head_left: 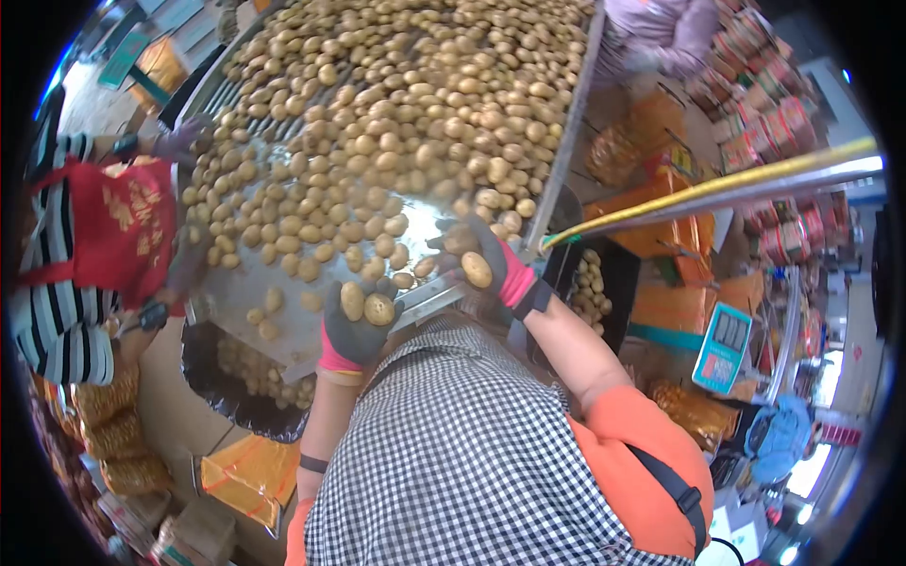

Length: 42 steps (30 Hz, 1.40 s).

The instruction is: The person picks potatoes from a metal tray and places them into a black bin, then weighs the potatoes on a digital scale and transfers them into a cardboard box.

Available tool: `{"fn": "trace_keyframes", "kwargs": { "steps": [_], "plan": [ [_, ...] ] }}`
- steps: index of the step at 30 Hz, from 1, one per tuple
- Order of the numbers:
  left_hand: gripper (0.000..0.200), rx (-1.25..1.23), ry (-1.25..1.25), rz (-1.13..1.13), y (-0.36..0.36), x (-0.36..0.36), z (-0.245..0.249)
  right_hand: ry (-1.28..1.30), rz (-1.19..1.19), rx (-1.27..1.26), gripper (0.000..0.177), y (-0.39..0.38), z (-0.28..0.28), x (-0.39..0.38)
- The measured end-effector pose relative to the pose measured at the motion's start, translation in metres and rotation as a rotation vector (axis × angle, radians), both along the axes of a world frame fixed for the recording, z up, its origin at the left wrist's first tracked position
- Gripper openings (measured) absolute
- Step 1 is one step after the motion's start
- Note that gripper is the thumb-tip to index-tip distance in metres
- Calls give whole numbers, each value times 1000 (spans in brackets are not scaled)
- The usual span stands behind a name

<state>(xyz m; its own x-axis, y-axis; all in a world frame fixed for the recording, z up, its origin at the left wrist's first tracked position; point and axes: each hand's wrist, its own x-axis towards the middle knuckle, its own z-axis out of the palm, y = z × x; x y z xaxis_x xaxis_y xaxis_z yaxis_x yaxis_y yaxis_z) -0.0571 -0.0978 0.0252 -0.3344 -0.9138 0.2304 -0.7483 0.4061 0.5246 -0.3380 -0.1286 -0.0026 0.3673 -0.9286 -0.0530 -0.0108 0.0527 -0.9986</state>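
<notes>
My left hand (359, 325), in a grey and pink glove, is closed around a pair of potatoes (379, 309) near the front edge of the metal sorting table (250, 288). On the right, my right hand (486, 255) wears a matching glove and grips a potato (477, 270), with another darker one against its fingers. Loose potatoes (406, 141) cover much of the table beyond both hands. A few more lie between my hands by the metal lip.
Dark bins of potatoes stand below the table, one at left (241, 377) and one at right (593, 292). A co-worker in a red apron (118, 226) works at the left side. A yellow-wrapped rail (717, 189) juts out at right, above orange sacks and a scale display (724, 347).
</notes>
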Motion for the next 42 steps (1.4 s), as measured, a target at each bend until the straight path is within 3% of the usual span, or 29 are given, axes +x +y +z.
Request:
{"fn": "trace_keyframes", "kwargs": {
  "steps": [1, 2, 3, 4, 5, 8, 9, 10, 12, 13, 14, 16, 17, 19, 23, 25, 32, 34, 35, 37, 42],
  "plan": [
    [29, -198, -209, -148, -5, -5, -1, 105, -79, -90, 76, 4, -2, -3],
    [29, -203, -210, -167, -9, -12, -1, 207, -152, -178, 69, 8, -4, -3],
    [30, -190, -56, -187, -12, -20, -1, 204, -167, -176, 69, 10, -18, -7],
    [31, -174, 97, -202, -15, -26, -1, -198, -206, 113, 62, 9, -38, -12],
    [37, -184, -5, -250, -16, -31, -6, -602, -232, 398, 55, 6, -44, -11],
    [40, -115, 163, -312, -15, -47, -19, -453, -418, 336, 43, -2, -47, 14],
    [46, -97, 252, -284, -13, -55, -18, -628, -495, 364, 39, 0, -46, 31],
    [46, -95, 247, -287, -15, -59, -15, -634, -497, 366, 39, -1, -33, 39],
    [42, -136, 237, -312, -19, -62, -9, -473, -575, 192, 36, -1, -6, 50],
    [42, -38, 92, -258, -16, -61, -8, -3, -568, -138, 43, -4, -11, 48],
    [42, -39, 89, -259, -19, -59, -7, -6, -568, -139, 43, -3, -13, 41],
    [33, -410, -78, -366, -25, -54, -5, -784, -528, 435, 46, 2, -13, 26],
    [33, -411, -78, -367, -25, -54, -5, -785, -527, 433, 46, 1, -22, 22],
    [24, -273, -129, -311, -24, -55, -4, -428, -575, 355, 45, -2, -40, 17],
    [21, -323, -220, -306, -29, -56, -3, -260, -644, 416, 43, -11, -25, 17],
    [40, -371, -192, -282, -31, -53, -14, -302, -725, 501, 19, -14, -9, 22],
    [35, -431, -269, -278, -28, -50, -30, -316, -643, 483, 31, -21, -37, 14],
    [35, -451, -252, -277, -30, -49, -32, -545, -411, 508, 38, -17, -31, 10],
    [35, -452, -251, -278, -29, -49, -32, -545, -412, 507, 38, -18, -26, 10],
    [37, -371, -283, -265, -28, -49, -33, -862, -351, 623, 41, -20, -19, 13],
    [38, -266, -380, -283, -27, -55, -29, -732, -516, 630, 36, -20, -24, 13]
  ]
}}
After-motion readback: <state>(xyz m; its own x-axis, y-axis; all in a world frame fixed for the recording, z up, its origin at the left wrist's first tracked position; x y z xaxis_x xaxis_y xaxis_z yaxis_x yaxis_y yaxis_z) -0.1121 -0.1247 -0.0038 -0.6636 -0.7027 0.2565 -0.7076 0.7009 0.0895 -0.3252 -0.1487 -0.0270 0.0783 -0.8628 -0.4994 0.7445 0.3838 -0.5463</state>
